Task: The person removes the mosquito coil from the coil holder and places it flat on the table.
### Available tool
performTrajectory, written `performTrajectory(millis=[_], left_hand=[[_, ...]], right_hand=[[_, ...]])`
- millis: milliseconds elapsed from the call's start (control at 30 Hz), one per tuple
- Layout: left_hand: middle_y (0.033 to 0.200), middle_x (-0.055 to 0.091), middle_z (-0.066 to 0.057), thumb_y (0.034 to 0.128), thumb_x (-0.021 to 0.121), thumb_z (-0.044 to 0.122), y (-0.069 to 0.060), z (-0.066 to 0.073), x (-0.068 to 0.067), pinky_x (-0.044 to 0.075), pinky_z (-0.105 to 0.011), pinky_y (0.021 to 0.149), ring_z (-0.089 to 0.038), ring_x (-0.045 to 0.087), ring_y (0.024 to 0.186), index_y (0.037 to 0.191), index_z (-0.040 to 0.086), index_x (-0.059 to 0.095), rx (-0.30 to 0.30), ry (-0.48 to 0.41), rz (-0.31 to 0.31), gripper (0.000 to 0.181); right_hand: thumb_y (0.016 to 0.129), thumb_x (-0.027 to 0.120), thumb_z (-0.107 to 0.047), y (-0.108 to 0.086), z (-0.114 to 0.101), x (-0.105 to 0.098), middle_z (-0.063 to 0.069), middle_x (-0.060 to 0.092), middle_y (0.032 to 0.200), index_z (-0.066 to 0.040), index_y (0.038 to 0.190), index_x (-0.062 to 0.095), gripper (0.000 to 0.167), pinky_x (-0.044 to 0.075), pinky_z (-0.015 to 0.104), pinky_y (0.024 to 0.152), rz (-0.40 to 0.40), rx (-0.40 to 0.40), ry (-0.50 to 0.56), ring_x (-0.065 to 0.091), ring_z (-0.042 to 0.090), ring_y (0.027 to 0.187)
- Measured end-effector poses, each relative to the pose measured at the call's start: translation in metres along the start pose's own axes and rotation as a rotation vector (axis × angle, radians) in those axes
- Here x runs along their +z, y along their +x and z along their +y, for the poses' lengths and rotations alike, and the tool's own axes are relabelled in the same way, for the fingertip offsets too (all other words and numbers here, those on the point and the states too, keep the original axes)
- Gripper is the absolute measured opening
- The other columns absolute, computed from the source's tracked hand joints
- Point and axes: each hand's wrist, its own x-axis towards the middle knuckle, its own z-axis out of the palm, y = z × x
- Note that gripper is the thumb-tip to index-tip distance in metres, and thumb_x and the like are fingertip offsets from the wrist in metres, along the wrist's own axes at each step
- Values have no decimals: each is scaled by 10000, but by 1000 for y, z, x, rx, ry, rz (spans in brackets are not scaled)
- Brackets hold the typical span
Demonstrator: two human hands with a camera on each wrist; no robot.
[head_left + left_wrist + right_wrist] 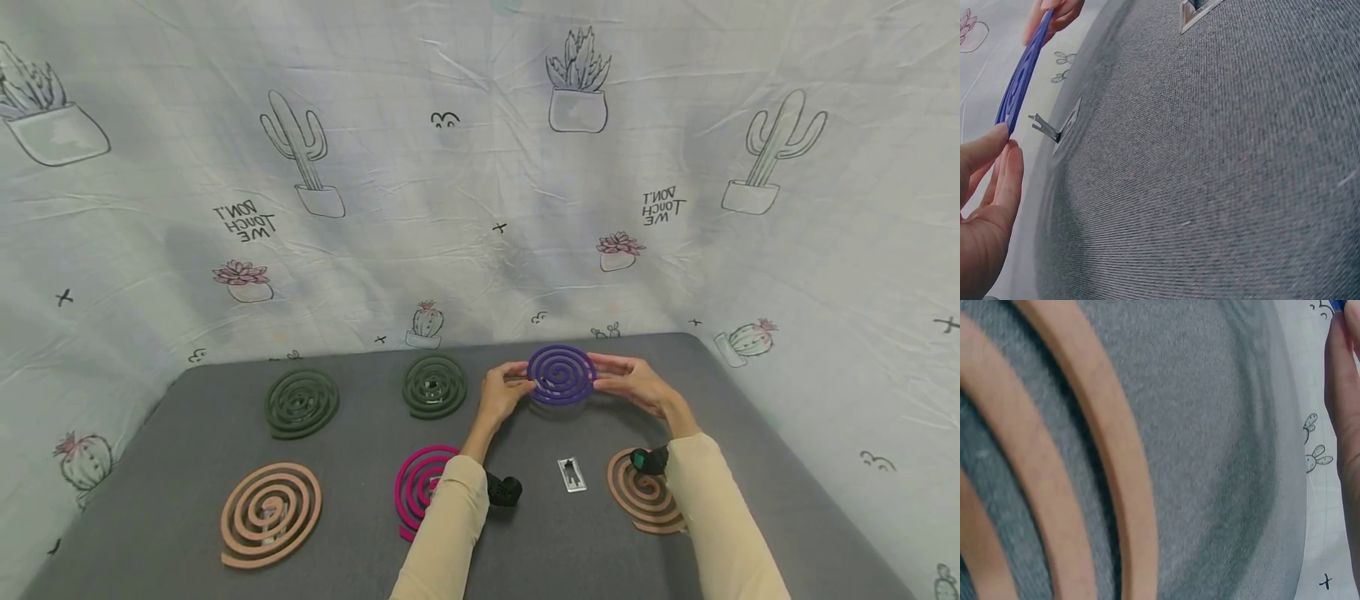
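A purple mosquito coil [559,374] is held up by both hands over the far right of the table. My left hand [501,393] pinches its left edge between thumb and fingers. The opposite edge is pinched by my right hand [636,385]. Seen from the left wrist, the coil [1024,75] is nearly edge-on, apart from a small metal stand [1049,130] with an upright prong on the cloth. Only part of the right hand [1346,394] shows in its own wrist view.
Two dark green coils [302,402] lie at the back left. A pink coil [405,492] sits partly behind the left sleeve. Peach coils lie front left [272,467] and under the right wrist [637,527]. A bare metal stand [572,474] lies between the forearms. Printed curtain [480,275] surrounds the table.
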Motion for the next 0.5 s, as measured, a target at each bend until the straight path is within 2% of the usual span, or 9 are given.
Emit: performTrajectory(millis=[100, 267, 400, 500], left_hand=[[1183, 750, -329, 931, 784, -114, 1, -1, 1, 687, -345, 898, -466, 777, 1118, 1262, -163, 710, 9, -4, -9, 343], [1159, 750, -313, 922, 792, -108, 2, -1, 2, 682, -322, 885, -445, 784, 1097, 1305, -135, 702, -1, 8, -36, 394], [1215, 731, -321, 932, 787, -120, 1, 0, 3, 681, -329, 915, -461, 763, 1142, 1328, -137, 690, -21, -6, -66, 408], [1251, 721, -320, 922, 792, -139, -1, 3, 3, 682, -334, 921, -457, 763, 1146, 1331, -143, 678, -18, -8, -86, 425]], right_hand=[[1035, 672, 90, -4, -1, -3, 88, 688, 1474, 213, 1591, 273, 695, 625, 220, 1005, -11, -1, 18, 727, -32, 1140], [1039, 668, 84, -7, -3, -5, 63, 683, 1487, 207, 1589, 279, 685, 631, 234, 1004, -36, 3, 37, 744, 5, 1139], [1020, 682, 99, -7, -4, -6, 3, 712, 1444, 194, 1606, 275, 720, 636, 247, 1002, -33, 22, 42, 760, 47, 1121], [1015, 692, 93, -8, -5, -6, 29, 683, 1455, 188, 1621, 264, 749, 631, 247, 1013, -27, 42, 20, 751, 39, 1127]])
